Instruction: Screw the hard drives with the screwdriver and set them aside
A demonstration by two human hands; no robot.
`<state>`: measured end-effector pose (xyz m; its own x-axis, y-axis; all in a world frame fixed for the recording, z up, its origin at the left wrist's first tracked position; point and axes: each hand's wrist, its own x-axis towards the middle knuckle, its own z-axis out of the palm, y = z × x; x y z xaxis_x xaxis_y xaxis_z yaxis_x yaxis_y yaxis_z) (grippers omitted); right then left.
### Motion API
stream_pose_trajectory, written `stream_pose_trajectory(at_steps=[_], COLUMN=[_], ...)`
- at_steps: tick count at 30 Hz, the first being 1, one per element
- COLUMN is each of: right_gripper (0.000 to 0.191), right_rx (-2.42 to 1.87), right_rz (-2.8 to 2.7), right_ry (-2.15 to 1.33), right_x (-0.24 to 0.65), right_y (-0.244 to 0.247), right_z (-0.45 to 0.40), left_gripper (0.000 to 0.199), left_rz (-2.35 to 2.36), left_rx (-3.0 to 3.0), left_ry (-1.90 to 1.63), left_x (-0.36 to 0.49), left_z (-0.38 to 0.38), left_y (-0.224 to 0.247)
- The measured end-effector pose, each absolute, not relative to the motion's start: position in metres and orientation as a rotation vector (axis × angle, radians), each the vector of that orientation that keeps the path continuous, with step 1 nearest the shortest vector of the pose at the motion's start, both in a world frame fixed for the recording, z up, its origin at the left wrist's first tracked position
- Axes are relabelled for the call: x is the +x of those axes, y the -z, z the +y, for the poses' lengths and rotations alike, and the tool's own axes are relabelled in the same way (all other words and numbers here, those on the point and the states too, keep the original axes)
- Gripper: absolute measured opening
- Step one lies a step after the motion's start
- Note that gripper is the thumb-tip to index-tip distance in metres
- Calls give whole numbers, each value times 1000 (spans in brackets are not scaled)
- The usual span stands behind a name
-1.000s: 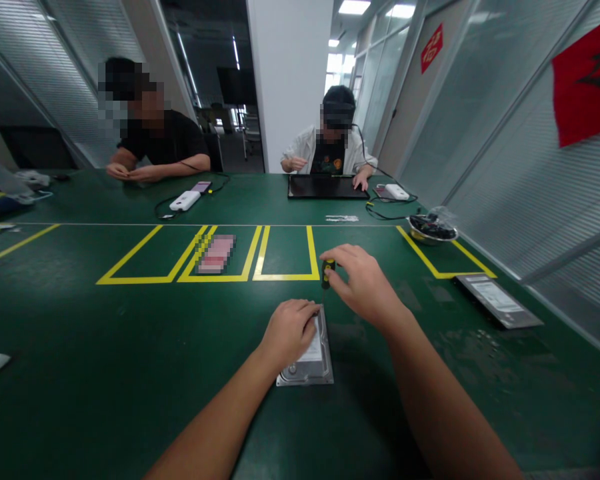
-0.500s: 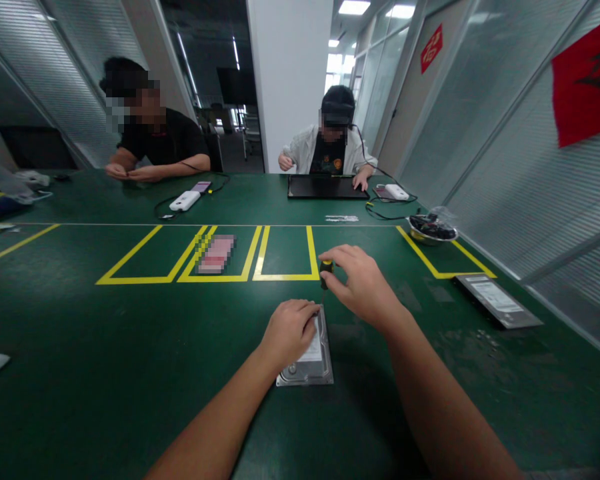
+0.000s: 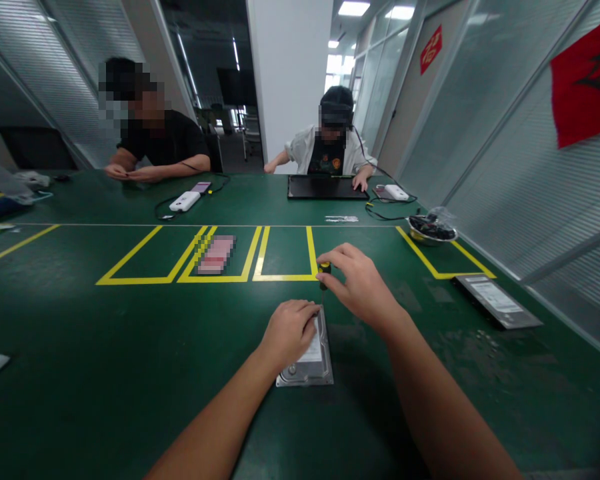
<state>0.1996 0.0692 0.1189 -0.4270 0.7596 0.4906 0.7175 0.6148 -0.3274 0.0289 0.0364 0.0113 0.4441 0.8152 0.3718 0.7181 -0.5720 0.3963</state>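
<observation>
Screwdriver [image 3: 325,268] pinched between our right hand's [image 3: 356,283] thumb and fingers, pointing down at the far right corner of the hard drive [image 3: 314,358] lying near centre, our left hand [image 3: 289,332] bent over it, grip unclear, cover [image 3: 321,371] on: we judge the driver work unfinished.

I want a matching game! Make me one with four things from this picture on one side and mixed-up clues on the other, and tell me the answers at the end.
Things:
1. screwdriver
2. left hand
3. bowl
4. black panel

Clues:
A. on the table in front of the person in white
B. held in the fingers of the right hand
C. resting on the silver metal case
D. filled with dark things

Right pairs: 1-B, 2-C, 3-D, 4-A
</observation>
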Motion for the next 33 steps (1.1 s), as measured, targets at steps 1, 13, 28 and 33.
stream_pose_trajectory(at_steps=[1, 13, 28, 33], right_gripper=[18, 18, 30, 28], right_rx=[-1159, -1165, -1121, -1165], right_rz=[-2233, -2245, -2290, -2285], right_ry=[-91, -68, -22, -18], right_x=[200, 200, 202, 202], right_y=[-119, -120, -120, -121], right_z=[69, 69, 69, 68], left_gripper=[32, 32, 32, 32], left_rz=[1348, 1339, 1344, 1343], left_rx=[2511, 2506, 2503, 2505], left_ry=[-798, -801, -804, -800], left_x=[29, 29, 29, 29], left_z=[36, 37, 36, 36], left_y=[-11, -10, -11, -11])
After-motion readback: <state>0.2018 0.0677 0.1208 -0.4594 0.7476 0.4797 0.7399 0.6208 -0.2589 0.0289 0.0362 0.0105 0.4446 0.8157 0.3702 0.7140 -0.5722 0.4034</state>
